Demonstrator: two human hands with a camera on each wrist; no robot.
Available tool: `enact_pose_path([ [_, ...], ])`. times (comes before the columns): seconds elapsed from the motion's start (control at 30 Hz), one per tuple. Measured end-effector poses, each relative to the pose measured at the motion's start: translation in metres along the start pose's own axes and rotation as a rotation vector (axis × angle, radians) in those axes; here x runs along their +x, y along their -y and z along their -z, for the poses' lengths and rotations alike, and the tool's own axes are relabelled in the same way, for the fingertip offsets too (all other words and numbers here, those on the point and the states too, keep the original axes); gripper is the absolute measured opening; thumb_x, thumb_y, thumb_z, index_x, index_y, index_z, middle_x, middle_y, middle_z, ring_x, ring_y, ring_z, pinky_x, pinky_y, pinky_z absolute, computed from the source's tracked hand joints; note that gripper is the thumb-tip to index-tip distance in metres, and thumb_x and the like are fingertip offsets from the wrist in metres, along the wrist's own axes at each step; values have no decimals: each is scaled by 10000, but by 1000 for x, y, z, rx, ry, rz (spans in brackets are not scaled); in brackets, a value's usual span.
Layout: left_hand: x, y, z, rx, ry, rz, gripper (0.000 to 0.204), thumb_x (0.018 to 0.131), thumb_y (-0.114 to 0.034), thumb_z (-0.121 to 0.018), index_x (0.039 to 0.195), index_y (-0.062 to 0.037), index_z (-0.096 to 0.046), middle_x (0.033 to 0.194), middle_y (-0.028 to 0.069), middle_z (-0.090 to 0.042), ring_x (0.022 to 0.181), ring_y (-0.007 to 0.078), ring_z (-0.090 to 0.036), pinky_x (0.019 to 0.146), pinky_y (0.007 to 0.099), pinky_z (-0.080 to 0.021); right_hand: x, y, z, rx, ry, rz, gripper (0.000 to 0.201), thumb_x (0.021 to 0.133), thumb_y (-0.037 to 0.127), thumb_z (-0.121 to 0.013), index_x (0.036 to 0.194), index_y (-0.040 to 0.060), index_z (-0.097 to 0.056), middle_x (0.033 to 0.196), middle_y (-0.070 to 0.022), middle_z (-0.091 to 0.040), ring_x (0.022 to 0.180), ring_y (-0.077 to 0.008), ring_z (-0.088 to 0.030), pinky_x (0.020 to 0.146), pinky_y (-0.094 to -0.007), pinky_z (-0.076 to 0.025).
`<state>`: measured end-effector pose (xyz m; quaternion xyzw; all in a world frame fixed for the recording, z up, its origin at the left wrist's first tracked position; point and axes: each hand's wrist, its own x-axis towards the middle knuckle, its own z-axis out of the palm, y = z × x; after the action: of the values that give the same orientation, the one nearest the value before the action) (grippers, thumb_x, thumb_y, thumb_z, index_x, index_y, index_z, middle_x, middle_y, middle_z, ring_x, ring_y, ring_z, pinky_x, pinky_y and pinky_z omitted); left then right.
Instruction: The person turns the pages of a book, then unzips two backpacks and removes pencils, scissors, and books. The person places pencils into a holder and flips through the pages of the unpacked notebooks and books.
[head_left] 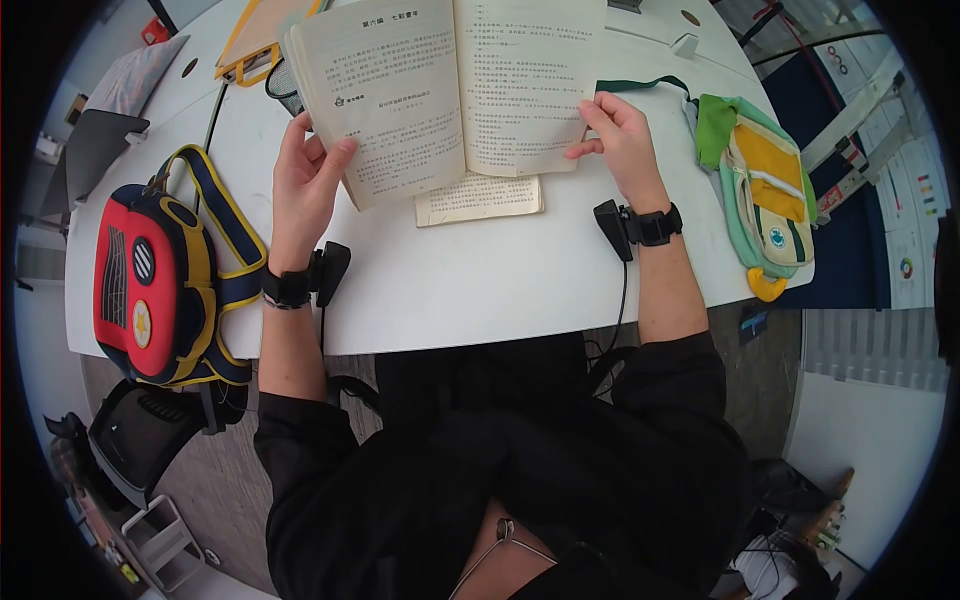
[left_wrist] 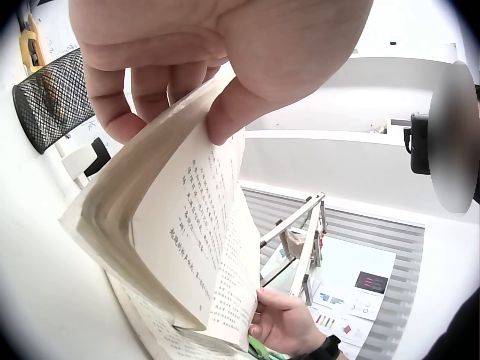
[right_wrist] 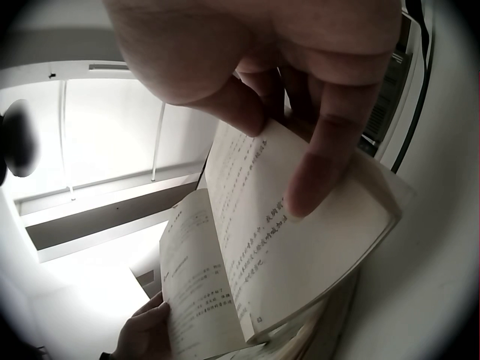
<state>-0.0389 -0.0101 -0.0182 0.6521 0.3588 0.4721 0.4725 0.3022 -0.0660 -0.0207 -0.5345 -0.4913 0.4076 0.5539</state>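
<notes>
An open book (head_left: 400,110) with printed text is held up off the table, tilted toward the head camera. My left hand (head_left: 305,185) grips its left side, the thumb flat on the page and the fingers behind the thick stack of pages, as the left wrist view shows. At the right edge my right hand (head_left: 625,145) holds the book, with thumb and one finger (right_wrist: 322,172) on the printed page and other fingers behind. Under the raised book lies another printed book (head_left: 480,205) on the white table (head_left: 450,290), mostly covered in the head view.
A red and navy backpack (head_left: 150,285) stands on the table at left, and a green and yellow bag (head_left: 765,190) at right. Behind the book are a black mesh holder (left_wrist: 56,97) and a yellow-framed board (head_left: 260,45). A dark laptop-like object (head_left: 105,150) sits far left.
</notes>
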Motion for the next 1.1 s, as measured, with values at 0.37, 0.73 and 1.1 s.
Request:
enact_pose_path([
  [0.37,1,3,1,-5,1,-5,402,953,-107,-579,1280,30,-391,1055,147,-676,1000,159,-627,907,292,-469,-1,2,-2,12,-14,-8,229,957,167,-515,906,-36,-608,769,-6,-549,642,-83,-541,564,-249,-571],
  [0.73,0,0,0,-23,-3,16,445,946,-138,-604,1297,28,-387,1025,135,-684,987,136,-613,912,289,-445,0,0,0,0,-7,-13,231,960,170,-507,910,-32,-608,761,-7,-541,630,-81,-536,565,-247,-568],
  [1.1,0,-1,0,9,-3,7,391,953,-112,-582,1266,28,-395,1067,152,-675,1008,163,-624,915,298,-467,-1,3,-1,4,-3,-8,223,955,167,-517,895,-29,-605,752,7,-528,663,-65,-526,573,-255,-579],
])
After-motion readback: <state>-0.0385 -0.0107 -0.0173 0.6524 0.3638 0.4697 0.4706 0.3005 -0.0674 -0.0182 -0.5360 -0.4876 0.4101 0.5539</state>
